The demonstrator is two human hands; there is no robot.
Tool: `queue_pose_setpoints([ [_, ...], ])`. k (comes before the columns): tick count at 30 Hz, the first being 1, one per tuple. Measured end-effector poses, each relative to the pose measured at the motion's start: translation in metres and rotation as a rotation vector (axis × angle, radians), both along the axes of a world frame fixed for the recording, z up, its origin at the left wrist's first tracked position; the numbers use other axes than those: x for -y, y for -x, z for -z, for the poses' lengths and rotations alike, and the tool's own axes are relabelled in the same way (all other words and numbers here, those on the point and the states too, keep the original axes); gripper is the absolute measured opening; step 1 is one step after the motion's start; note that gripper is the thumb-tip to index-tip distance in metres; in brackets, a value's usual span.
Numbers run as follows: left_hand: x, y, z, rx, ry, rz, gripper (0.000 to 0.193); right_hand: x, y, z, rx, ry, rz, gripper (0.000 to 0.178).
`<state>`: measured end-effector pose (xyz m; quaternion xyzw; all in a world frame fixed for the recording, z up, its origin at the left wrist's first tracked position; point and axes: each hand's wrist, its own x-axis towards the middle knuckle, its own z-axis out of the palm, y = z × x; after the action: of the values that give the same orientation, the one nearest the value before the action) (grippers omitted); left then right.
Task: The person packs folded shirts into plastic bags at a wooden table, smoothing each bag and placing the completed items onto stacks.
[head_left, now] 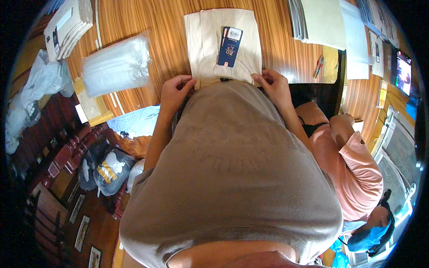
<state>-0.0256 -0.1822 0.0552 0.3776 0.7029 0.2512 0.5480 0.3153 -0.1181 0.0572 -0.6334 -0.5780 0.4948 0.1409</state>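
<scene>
A folded beige garment [203, 38] lies flat on the wooden table in front of me. On it rests a dark blue hang tag [229, 48] with a white sticker and a thin string loop. My left hand [175, 92] pinches the garment's near left corner between thumb and fingers. At the near right corner, my right hand [274, 86] has hold of the same cloth in a like pinch. The garment's near edge, with a small black piece [225, 80] on it, is partly hidden by my shirt.
Clear plastic sleeves [117, 64] lie to the left, and folded garments [69, 29] are stacked beyond. Small snips with orange handles [318, 67] sit right, near pale sheets [325, 22]. A person in a pink shirt [348, 172] sits close on my right.
</scene>
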Motion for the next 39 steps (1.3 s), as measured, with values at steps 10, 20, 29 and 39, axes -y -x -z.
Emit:
queue_pose_setpoints([
  [10,0.012,-0.003,0.028,-0.186,-0.173,0.045,0.027,0.001,-0.004,0.012,-0.046,0.021,-0.059,0.033],
  [20,0.016,0.001,0.036,-0.256,-0.671,0.191,0.029,0.02,-0.013,0.053,-0.089,-0.647,-0.174,0.03],
  [29,0.012,-0.008,0.044,0.006,-0.328,-0.074,0.019,0.01,-0.011,0.047,-0.201,-0.144,0.132,0.02],
  [39,-0.025,0.001,0.031,0.24,0.031,0.074,0.029,-0.011,-0.04,0.082,-0.251,0.249,0.071,0.029],
])
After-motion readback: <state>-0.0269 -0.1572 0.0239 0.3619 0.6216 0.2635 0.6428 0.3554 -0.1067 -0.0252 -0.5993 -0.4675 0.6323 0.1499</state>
